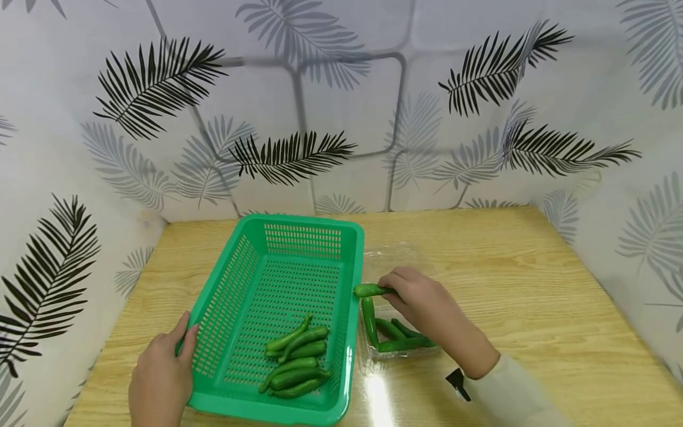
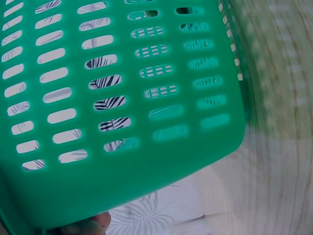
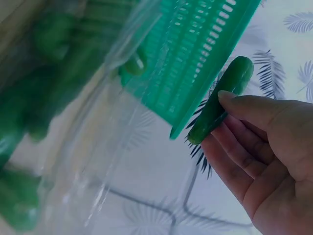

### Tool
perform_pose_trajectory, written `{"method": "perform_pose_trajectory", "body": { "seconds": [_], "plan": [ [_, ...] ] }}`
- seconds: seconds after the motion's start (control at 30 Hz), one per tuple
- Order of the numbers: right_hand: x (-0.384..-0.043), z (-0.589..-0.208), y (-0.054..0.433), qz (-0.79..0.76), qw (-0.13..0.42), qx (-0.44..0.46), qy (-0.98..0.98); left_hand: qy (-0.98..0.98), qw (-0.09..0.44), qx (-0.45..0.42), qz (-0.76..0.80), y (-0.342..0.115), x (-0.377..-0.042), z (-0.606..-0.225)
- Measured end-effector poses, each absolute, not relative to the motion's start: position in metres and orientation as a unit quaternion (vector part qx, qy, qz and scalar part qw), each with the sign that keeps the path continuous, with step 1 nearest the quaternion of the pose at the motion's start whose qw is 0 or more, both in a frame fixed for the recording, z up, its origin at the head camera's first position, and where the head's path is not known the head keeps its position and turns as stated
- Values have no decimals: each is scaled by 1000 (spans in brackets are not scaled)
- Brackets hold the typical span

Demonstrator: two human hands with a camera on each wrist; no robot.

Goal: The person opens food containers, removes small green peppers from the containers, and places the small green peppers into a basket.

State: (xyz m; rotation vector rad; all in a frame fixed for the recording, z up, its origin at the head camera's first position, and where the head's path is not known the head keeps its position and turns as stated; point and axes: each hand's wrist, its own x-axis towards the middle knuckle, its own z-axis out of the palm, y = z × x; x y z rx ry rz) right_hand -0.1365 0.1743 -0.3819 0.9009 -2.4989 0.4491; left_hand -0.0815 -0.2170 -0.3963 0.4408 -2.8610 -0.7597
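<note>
In the head view, my left hand grips the left rim of a green plastic basket. Only its fingertips peek out below the perforated wall in the left wrist view. Several green peppers lie at the basket's near end. My right hand pinches one green pepper between thumb and fingers. In the head view, that hand is above a clear plastic box, just right of the basket. Several more peppers lie in the box.
Basket and box stand side by side on a wood-grain table. Behind it and at both sides hang pale walls with a leaf pattern. A black tab shows near the right sleeve.
</note>
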Motion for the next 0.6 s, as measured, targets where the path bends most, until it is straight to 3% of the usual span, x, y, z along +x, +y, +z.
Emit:
{"method": "perform_pose_trajectory", "body": {
  "seconds": [0.6],
  "plan": [
    [-130, -357, 101, 164, 199, 413, -874, -954, 73, 145, -252, -219, -81, -397]
  ]
}}
